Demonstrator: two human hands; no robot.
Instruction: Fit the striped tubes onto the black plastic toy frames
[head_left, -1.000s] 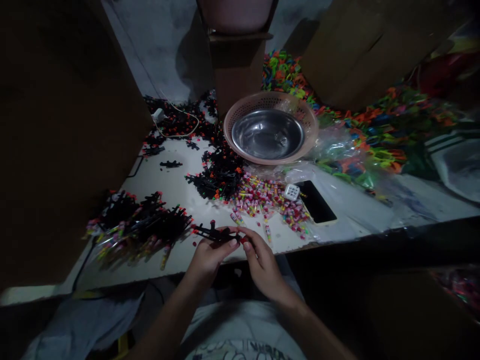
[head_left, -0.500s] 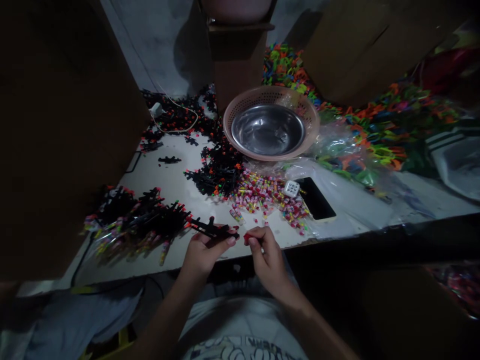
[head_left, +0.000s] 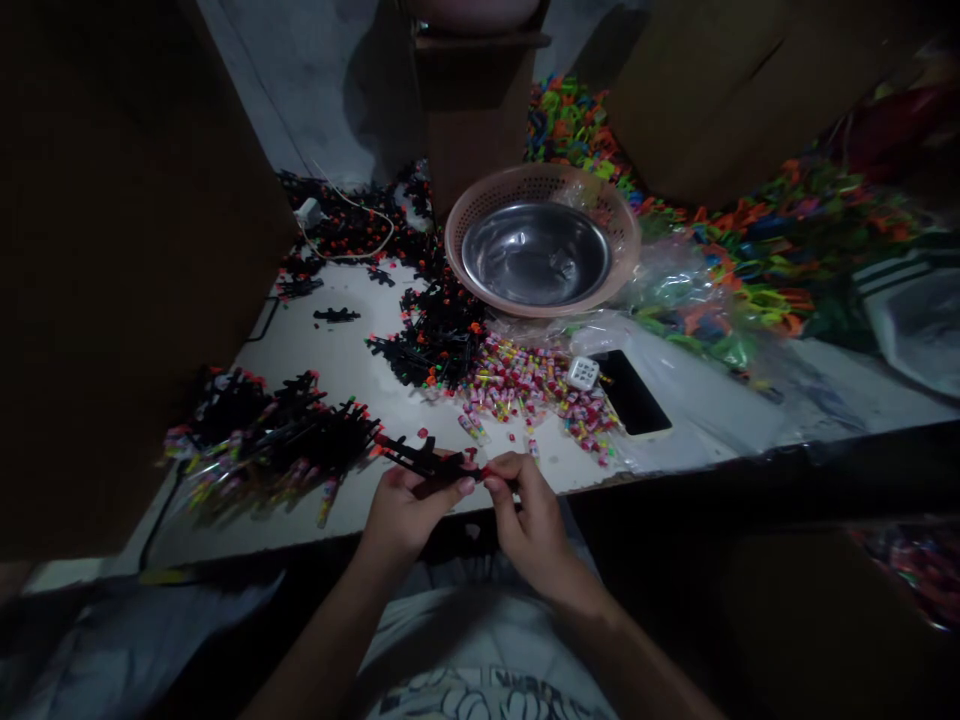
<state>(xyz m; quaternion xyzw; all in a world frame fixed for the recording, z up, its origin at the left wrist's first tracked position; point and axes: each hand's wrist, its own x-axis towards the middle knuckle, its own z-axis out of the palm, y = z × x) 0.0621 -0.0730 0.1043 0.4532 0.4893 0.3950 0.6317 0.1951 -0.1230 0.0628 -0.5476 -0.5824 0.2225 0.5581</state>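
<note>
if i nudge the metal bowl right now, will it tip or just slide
The metal bowl would more likely slide than tip, since it is wide and sits low inside the pink basket, whose raised sides should limit its travel. Its smooth, shiny surface suggests it is stiff and perhaps slippery. It's probably light for its size, as it looks nearly empty.

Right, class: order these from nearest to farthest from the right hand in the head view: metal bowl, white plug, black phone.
1. Black phone, right of the right hand.
2. Metal bowl, inside the pink basket.
3. White plug, back left.
</note>
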